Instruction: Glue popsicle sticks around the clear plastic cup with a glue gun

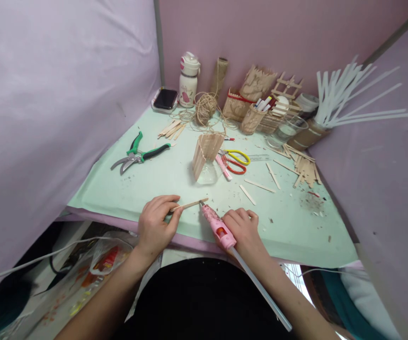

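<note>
My left hand [156,226] pinches a wooden craft stick [189,205] near the table's front edge, holding it level. My right hand [244,231] grips a pink glue gun [218,227] with a long clear glue rod [260,288] sticking out behind. The gun's tip touches the right end of the stick. Behind them stands a glass jar partly clad in upright wooden sticks [206,156].
On the pale green table [119,189] lie green-handled pruning pliers [138,155], yellow and red scissors [237,160], loose sticks [304,167], a twine ball [205,107], a phone [164,99], a bottle [188,80], stick-built holders [251,118] and a jar of white strips [331,108]. Purple fabric walls surround it.
</note>
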Tool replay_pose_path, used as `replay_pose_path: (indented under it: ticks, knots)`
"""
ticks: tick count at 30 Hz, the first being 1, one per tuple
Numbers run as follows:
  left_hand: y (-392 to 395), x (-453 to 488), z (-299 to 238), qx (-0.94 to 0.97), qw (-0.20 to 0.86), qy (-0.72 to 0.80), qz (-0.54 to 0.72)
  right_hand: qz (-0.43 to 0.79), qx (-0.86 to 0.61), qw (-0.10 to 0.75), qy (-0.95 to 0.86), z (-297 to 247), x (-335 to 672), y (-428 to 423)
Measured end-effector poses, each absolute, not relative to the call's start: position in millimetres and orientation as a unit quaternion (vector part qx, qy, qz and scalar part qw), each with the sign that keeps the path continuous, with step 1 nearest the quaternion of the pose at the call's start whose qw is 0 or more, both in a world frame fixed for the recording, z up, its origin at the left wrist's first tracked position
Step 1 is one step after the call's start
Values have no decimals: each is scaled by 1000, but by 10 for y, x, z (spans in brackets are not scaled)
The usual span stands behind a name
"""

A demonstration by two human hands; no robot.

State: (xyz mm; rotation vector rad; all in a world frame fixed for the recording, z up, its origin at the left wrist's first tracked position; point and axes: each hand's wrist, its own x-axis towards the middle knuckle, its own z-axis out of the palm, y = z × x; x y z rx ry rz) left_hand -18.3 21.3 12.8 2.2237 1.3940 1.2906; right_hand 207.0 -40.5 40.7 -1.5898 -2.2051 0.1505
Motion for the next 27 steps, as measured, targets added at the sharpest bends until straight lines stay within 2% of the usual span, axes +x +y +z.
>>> replay_pose_path:
  ticks: [27]
  knots:
    - [221, -183, 119, 759, 111, 464, 443, 78, -558, 216, -798, 388, 2046, -411]
